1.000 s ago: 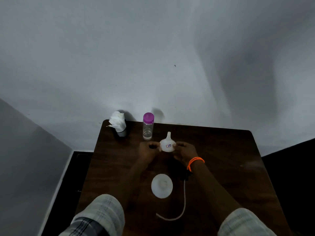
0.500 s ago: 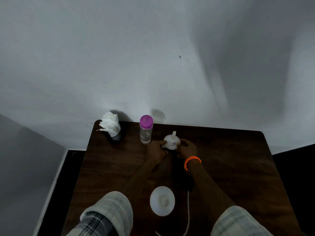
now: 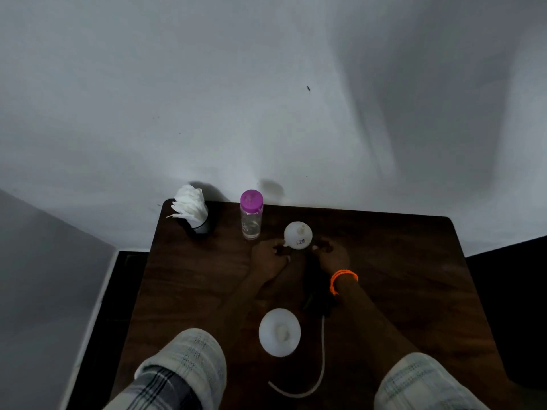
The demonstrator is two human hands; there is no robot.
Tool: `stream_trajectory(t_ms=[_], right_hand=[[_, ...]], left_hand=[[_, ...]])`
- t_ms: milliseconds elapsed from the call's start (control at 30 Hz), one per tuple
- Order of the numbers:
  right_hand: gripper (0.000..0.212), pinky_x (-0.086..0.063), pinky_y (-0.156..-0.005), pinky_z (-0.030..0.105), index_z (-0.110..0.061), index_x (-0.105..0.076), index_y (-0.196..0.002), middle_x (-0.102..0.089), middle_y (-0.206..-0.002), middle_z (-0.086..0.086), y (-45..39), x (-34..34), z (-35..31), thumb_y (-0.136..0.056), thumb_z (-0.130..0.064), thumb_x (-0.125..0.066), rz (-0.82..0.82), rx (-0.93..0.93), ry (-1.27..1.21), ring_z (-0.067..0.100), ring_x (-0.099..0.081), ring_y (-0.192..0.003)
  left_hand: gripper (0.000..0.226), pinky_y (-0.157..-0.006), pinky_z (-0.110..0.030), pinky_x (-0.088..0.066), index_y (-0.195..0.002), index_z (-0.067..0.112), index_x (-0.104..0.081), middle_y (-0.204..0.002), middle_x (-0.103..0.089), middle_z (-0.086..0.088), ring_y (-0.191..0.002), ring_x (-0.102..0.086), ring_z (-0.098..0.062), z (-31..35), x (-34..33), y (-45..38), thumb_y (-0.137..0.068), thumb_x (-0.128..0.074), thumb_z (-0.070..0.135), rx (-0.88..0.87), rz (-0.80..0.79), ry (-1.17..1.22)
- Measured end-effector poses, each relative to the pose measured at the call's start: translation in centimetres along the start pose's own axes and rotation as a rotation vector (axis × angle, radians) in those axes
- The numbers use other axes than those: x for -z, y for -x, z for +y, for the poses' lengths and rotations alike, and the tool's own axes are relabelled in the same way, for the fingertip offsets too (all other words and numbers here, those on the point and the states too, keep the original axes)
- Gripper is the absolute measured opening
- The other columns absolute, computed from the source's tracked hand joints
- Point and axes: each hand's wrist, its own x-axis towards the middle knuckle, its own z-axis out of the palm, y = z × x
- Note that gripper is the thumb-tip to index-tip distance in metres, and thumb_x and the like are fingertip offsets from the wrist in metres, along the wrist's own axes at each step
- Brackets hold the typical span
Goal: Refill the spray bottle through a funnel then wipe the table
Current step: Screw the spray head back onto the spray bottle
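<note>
A white funnel (image 3: 298, 235) stands upside down, spout up, on the dark wooden table (image 3: 399, 276). My left hand (image 3: 268, 257) pinches its left rim and my right hand (image 3: 331, 253), with an orange band at the wrist, pinches its right rim. Nearer to me stands a white round spray bottle (image 3: 279, 332), seen from above. A black spray head (image 3: 318, 300) lies beside it, its white tube (image 3: 321, 359) curling toward me. A clear water bottle with a purple cap (image 3: 251, 216) stands left of the funnel.
A dark holder stuffed with white tissues (image 3: 192, 213) stands at the table's far left corner. A grey wall runs right behind the table's far edge. Dark floor shows on both sides of the table.
Both hands have stayed at the funnel while it has tipped from leaning toward me to more upright. The view has shifted, so the table and objects sit differently in frame.
</note>
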Motion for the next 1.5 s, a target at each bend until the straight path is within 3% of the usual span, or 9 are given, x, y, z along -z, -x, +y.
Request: stream_trajectory(t_ms=[167,333,600,800,1000,1133,1267,1400,1500], right_hand=[[0.032,-0.048,-0.101,0.038,-0.008,-0.074,-0.119,-0.07,-0.123,0.019,3.6,3.1,1.5,-0.094,-0.029,-0.071,-0.005,-0.003,0.235,0.037,-0.063,-0.119],[0.033,-0.047,-0.089,0.033,-0.006,-0.076,-0.109,-0.073,-0.111,0.018,7.0,4.6,3.9,-0.095,-0.035,-0.07,-0.002,-0.045,0.245,0.037,-0.067,-0.11],[0.04,-0.051,-0.09,0.035,-0.006,-0.077,-0.109,-0.075,-0.11,0.018,11.6,5.0,6.2,-0.091,-0.041,-0.073,-0.018,-0.086,0.286,0.035,-0.069,-0.107],[0.048,-0.052,-0.092,0.038,-0.008,-0.071,-0.123,-0.072,-0.121,0.018,13.7,3.6,6.1,-0.087,-0.038,-0.078,-0.026,-0.078,0.32,0.036,-0.067,-0.112],[0.055,-0.057,-0.084,0.038,-0.004,-0.07,-0.119,-0.073,-0.115,0.016,13.5,2.8,5.9,-0.077,-0.036,-0.087,-0.023,-0.141,0.305,0.032,-0.069,-0.103],[0.054,-0.061,-0.08,0.041,-0.006,-0.067,-0.11,-0.069,-0.105,0.013,13.5,2.5,5.4,-0.069,-0.028,-0.094,-0.03,-0.212,0.234,0.029,-0.07,-0.091],[0.039,-0.063,-0.079,0.048,-0.012,-0.055,-0.083,-0.063,-0.092,0.01,13.9,3.0,5.6,-0.07,-0.006,-0.091,-0.06,-0.284,-0.01,0.026,-0.067,-0.083],[0.022,-0.062,-0.065,0.039,-0.005,-0.064,-0.09,-0.071,-0.1,0.018,14.6,4.8,5.5,-0.079,0.002,-0.083,-0.163,-0.324,-0.267,0.028,-0.07,-0.085],[0.015,-0.061,-0.059,0.035,-0.003,-0.069,-0.086,-0.073,-0.097,0.019,14.9,6.5,5.0,-0.081,-0.002,-0.083,-0.213,-0.334,-0.349,0.028,-0.071,-0.081]], left_hand=[[0.043,-0.096,-0.029,-0.053,-0.125,0.009,-0.069,-0.122,-0.071,-0.009,-0.11,-0.065,-0.019,-0.8,1.0,3.1,-0.083,-0.08,0.013,0.118,0.016,0.112],[0.035,-0.095,-0.042,-0.058,-0.114,0.014,-0.071,-0.114,-0.072,-0.008,-0.104,-0.069,-0.022,-2.5,1.8,7.2,-0.081,-0.083,0.014,0.238,0.062,0.24],[0.037,-0.098,-0.034,-0.054,-0.12,0.007,-0.071,-0.116,-0.071,-0.007,-0.108,-0.067,-0.021,-5.1,2.0,13.9,-0.084,-0.078,0.003,0.275,0.032,0.31],[0.069,-0.089,-0.017,-0.053,-0.143,0.01,-0.054,-0.138,-0.061,-0.006,-0.127,-0.059,-0.021,-6.9,1.2,17.2,-0.079,-0.078,-0.003,0.138,-0.188,0.247],[0.112,-0.114,-0.03,-0.03,-0.158,0.015,-0.027,-0.159,-0.034,-0.006,-0.143,-0.034,-0.019,-6.2,-0.5,18.5,-0.067,-0.093,0.014,0.063,-0.225,0.108],[0.129,-0.122,-0.04,-0.024,-0.161,0.017,-0.016,-0.165,-0.025,-0.006,-0.149,-0.027,-0.024,-4.8,-1.7,18.5,-0.06,-0.097,0.025,0.063,-0.152,0.017],[0.123,-0.117,-0.028,-0.02,-0.159,0.011,-0.022,-0.162,-0.031,-0.01,-0.148,-0.03,-0.025,-3.4,-2.4,18.2,-0.062,-0.097,0.023,0.045,-0.072,-0.036],[0.121,-0.118,-0.031,-0.022,-0.156,0.01,-0.026,-0.159,-0.034,-0.011,-0.145,-0.033,-0.027,-2.8,-2.0,17.9,-0.061,-0.097,0.031,0.01,-0.102,-0.155],[0.106,-0.11,-0.035,-0.037,-0.146,0.015,-0.042,-0.145,-0.049,-0.013,-0.133,-0.048,-0.031,-2.1,-1.7,17.9,-0.057,-0.097,0.032,0.03,-0.087,-0.176]])
